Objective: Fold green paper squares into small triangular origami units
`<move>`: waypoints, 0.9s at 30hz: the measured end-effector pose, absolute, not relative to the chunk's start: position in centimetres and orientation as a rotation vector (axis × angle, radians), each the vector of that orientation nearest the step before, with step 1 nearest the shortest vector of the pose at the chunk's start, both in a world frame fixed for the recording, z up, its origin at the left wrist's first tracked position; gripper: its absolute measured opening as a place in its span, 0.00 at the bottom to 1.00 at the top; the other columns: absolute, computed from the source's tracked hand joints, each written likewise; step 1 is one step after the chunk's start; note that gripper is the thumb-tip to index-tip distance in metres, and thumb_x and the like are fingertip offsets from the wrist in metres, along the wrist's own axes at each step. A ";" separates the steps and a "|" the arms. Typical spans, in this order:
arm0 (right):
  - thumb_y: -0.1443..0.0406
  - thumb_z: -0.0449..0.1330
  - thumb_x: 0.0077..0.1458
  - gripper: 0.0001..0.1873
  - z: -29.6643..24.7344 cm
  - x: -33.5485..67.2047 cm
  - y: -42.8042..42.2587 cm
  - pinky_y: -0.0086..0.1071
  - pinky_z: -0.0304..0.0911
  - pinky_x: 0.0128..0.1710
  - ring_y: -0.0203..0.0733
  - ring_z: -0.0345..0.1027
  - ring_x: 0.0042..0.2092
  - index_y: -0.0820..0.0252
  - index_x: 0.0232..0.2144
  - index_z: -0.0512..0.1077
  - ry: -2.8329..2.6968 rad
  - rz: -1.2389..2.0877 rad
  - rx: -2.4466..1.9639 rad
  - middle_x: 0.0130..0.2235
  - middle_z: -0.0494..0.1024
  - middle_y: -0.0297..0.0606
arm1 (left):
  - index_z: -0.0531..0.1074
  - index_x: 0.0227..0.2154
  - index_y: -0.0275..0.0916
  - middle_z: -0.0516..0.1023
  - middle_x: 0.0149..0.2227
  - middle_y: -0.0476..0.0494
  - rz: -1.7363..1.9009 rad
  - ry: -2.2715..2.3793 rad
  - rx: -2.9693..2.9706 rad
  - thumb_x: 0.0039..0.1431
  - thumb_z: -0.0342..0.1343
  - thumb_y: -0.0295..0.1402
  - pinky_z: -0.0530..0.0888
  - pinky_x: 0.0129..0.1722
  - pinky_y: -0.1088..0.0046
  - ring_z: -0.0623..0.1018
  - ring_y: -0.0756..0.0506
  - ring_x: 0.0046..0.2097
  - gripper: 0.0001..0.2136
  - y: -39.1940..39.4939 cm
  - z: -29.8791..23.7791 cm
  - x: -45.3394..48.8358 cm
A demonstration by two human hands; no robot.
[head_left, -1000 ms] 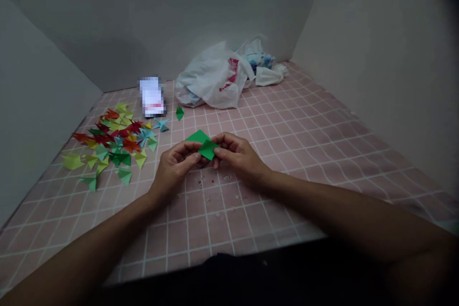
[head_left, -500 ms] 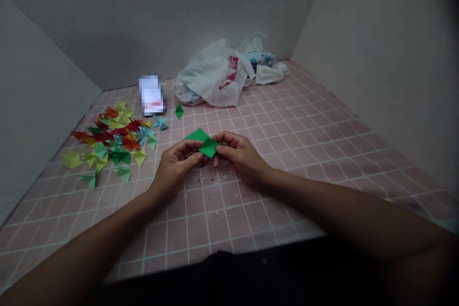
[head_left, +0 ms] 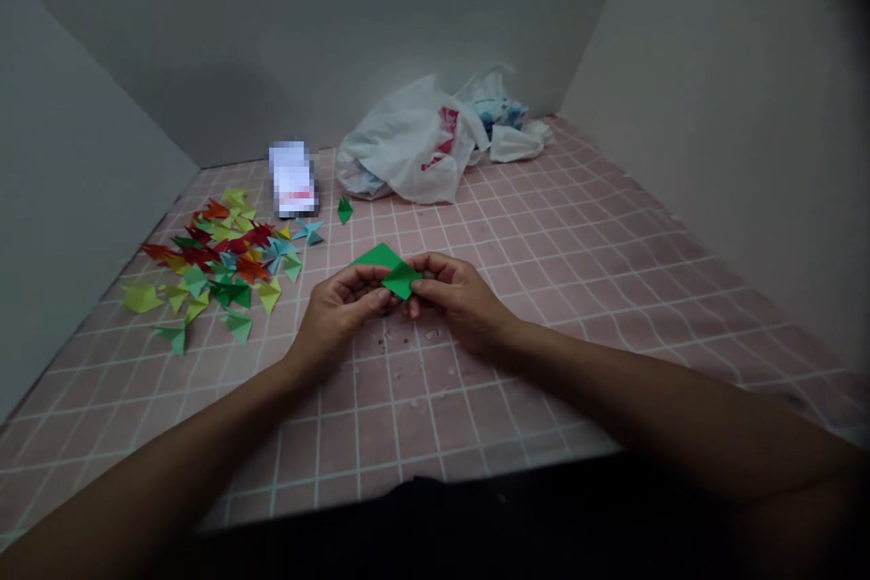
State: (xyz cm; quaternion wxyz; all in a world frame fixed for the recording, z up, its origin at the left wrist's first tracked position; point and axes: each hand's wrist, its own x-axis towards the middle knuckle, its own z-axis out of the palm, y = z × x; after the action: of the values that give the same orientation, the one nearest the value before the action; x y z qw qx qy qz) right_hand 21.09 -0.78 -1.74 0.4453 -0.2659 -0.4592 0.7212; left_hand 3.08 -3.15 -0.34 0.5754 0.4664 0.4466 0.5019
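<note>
A small folded square of green origami paper (head_left: 401,281) is pinched between both hands over the middle of the table. My left hand (head_left: 338,306) grips its left side, thumb in front and fingers curled behind. On the right edge, my right hand (head_left: 466,297) pinches it between thumb and fingers. Just behind my left fingers shows more flat green paper (head_left: 378,253); whether it is joined to the held piece I cannot tell. Farther back lies a small dark green folded piece (head_left: 345,209).
Several folded paper cranes (head_left: 231,290) in red, yellow, green and blue lie heaped at the left. Behind them is a phone (head_left: 294,181) with a lit, blurred screen. A white plastic bag (head_left: 401,140) and a blue-patterned pack (head_left: 503,113) sit by the back wall.
The whole view has shifted slightly, so everything appears a little farther right. Both hands keep the same hold on the green paper.
</note>
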 end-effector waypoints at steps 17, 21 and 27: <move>0.68 0.67 0.47 0.09 -1.3 20.9 -1.0 0.31 0.64 0.33 0.32 0.66 0.26 0.60 0.33 0.73 -0.979 1.910 -0.686 0.28 0.77 0.33 | 0.78 0.35 0.38 0.81 0.29 0.49 1.143 1.059 1.100 0.49 0.69 0.31 0.76 0.37 0.73 0.79 0.50 0.32 0.09 -3.0 -0.5 3.0; 0.67 0.67 0.48 0.10 -1.3 21.0 -1.1 0.30 0.64 0.34 0.32 0.67 0.27 0.61 0.35 0.74 -1.021 1.901 -0.649 0.30 0.77 0.32 | 0.77 0.34 0.38 0.81 0.30 0.48 1.127 1.052 1.076 0.49 0.69 0.32 0.76 0.37 0.72 0.80 0.49 0.32 0.10 -3.1 -0.6 2.9; 0.65 0.69 0.50 0.13 -1.1 21.2 -1.1 0.30 0.64 0.34 0.31 0.67 0.28 0.61 0.38 0.74 -1.096 1.897 -0.635 0.32 0.77 0.33 | 0.77 0.33 0.38 0.81 0.29 0.48 1.152 1.034 1.063 0.49 0.68 0.31 0.76 0.37 0.71 0.80 0.49 0.31 0.09 -3.2 -0.3 2.7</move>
State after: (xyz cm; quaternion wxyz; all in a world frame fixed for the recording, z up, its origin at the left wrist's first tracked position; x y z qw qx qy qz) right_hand 21.16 -1.09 -1.11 0.4172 -0.2529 -0.4367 0.7559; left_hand 2.75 -3.21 -0.30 0.5908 0.4567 0.4443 0.4950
